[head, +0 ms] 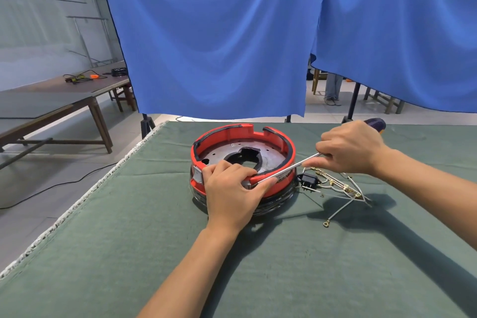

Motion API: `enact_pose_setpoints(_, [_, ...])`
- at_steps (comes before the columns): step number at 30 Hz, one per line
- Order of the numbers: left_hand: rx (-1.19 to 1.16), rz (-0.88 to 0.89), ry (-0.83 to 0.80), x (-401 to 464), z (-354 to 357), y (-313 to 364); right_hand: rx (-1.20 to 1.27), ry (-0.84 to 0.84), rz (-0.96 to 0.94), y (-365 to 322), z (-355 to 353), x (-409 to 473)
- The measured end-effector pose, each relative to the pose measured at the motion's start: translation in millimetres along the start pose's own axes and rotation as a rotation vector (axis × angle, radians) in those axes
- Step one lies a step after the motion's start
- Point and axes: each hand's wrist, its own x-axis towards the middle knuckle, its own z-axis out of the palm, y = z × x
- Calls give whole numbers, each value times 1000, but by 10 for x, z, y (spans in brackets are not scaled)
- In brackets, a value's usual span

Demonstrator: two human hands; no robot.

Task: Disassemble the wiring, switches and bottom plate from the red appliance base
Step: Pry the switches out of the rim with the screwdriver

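While our left hand [232, 188] curls over the near rim of the red appliance base [242, 162] on the green-covered counter [129, 240], gripping it, our right hand [351, 150] closes around a screwdriver [286, 169]. Its shaft slants down from the right grip to the base's near wall, the tip beside our left thumb, perhaps under the rim. Freed wiring [340, 188] and a black switch [308, 179] lie just right of the base.

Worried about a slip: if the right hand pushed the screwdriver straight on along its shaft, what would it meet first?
Probably the left hand: the screwdriver in the right hand points at its fingers on the red base rim, though depth is unclear.
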Motion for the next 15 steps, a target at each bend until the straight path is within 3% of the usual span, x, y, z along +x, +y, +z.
enact_pose_setpoints(15, [17, 103, -143, 6, -105, -54, 9, -111, 384, -553, -275, -478])
